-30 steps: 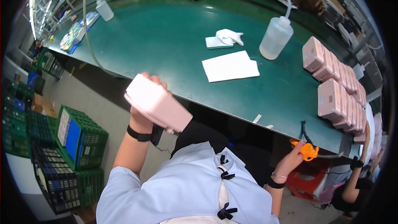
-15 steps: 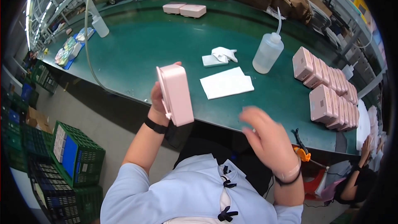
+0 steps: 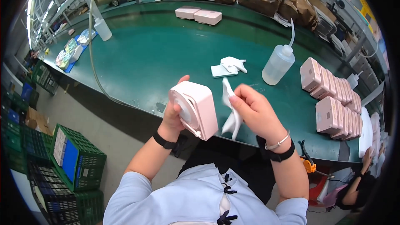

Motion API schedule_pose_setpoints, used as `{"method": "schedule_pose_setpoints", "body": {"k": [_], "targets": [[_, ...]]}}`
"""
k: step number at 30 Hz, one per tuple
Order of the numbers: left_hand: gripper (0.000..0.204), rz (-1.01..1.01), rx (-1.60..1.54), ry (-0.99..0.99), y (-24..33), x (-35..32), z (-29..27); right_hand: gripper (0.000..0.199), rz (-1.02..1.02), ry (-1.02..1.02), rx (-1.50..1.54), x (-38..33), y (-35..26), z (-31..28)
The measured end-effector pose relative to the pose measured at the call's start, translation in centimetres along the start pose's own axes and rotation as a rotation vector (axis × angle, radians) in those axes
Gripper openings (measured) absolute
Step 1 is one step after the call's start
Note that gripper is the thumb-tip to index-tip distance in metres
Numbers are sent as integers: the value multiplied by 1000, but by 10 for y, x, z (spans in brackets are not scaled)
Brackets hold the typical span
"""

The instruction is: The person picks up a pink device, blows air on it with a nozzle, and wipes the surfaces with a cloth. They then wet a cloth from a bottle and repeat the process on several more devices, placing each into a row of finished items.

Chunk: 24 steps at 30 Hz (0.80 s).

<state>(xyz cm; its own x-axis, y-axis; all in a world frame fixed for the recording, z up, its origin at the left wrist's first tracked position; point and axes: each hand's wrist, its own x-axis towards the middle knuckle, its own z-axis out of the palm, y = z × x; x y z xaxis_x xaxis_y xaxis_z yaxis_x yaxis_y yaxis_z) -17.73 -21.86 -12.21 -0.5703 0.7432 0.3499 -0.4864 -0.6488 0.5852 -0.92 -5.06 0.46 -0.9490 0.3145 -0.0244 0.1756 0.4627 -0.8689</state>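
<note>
In my left hand [image 3: 171, 118] is a pink box-shaped device [image 3: 207, 110] with rounded corners. My fingers wrap around it, and its round ribbed disc and thin pale strap or cord face the left. My right hand [image 3: 260, 116] pinches a white wiping cloth [image 3: 234, 123] just right of the device, with a small gap between the two. The cloth hangs from my fingertips over the bench's near edge. Beyond it, a crumpled white cloth [image 3: 233, 64] lies on a flat pale block [image 3: 223, 71]. A translucent squeeze bottle [image 3: 278, 67] stands upright to the right.
Similar pink devices [image 3: 329, 114] stand in rows on the right of the green bench [image 3: 146, 54]; two pink boxes [image 3: 207, 16] lie at the back. A hose [image 3: 95, 73] crosses the left side. Green crates [image 3: 89, 158] sit lower left. A co-worker's arm [image 3: 356, 181] shows lower right.
My right hand has picked up the white cloth that lay flat on the bench. My left hand has turned the pink device, bringing its round disc into sight.
</note>
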Motion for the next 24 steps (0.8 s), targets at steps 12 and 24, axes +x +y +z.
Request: {"method": "schedule_pose_setpoints", "body": {"k": [12, 24], "targets": [[113, -59, 132, 133, 6, -3, 16, 28, -556, 546, -673, 10, -23, 71], [113, -64, 266, 97, 5, -3, 15, 29, -596, 630, -496, 15, -19, 63]]}}
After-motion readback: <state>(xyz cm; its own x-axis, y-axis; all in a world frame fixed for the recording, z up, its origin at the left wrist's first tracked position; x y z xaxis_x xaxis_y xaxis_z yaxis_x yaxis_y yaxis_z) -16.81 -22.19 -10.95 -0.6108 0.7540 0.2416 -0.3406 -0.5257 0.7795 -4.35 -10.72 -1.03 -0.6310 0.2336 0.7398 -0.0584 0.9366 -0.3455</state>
